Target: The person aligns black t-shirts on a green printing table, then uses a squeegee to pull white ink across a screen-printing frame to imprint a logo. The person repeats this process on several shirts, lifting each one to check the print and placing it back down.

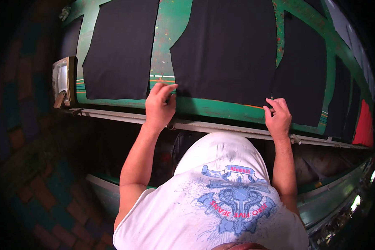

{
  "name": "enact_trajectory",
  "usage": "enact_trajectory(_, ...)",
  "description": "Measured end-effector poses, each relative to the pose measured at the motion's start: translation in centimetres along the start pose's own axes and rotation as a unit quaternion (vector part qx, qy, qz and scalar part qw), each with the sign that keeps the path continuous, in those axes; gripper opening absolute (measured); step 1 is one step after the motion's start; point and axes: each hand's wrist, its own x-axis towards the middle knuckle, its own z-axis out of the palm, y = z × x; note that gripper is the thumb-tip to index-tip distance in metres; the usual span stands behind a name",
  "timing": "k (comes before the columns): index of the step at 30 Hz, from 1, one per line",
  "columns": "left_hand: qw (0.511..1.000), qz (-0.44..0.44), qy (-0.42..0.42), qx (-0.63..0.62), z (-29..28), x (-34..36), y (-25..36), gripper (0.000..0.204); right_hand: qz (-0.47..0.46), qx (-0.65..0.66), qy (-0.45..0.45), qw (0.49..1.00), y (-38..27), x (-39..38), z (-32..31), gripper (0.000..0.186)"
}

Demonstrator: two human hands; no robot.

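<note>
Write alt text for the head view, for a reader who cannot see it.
Seen from above, a person in a white printed T-shirt pinches the two near corners of a black fabric panel lying on a paint-spattered green table, left hand at one corner, right hand at the other. More black panels lie on either side.

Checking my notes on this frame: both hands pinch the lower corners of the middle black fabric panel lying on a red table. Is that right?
Not quite: the table is green, not red, as the head view shows. The left hand and right hand do pinch the lower corners of the middle black fabric panel.
</note>
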Motion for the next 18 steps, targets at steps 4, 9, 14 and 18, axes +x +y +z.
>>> enact_trajectory(4,0.948,0.271,-0.060,0.156,-0.7,1.4,-0.1,0.053,-0.161,-0.034,0.009,0.986,-1.8,0.5,0.2,0.033)
enact_trajectory(9,0.923,0.325,-0.097,0.184,-0.5,2.9,-0.3,0.020,-0.209,-0.057,-0.052,0.975,-3.3,1.5,1.8,0.032)
enact_trajectory(14,0.922,0.332,-0.090,0.181,-0.2,3.5,-0.6,0.012,-0.210,-0.058,-0.024,0.976,-3.0,1.6,2.5,0.024)
enact_trajectory(18,0.956,0.251,-0.104,0.109,-0.9,4.3,-0.4,0.018,-0.207,-0.053,-0.029,0.977,-2.4,1.9,2.5,0.022)
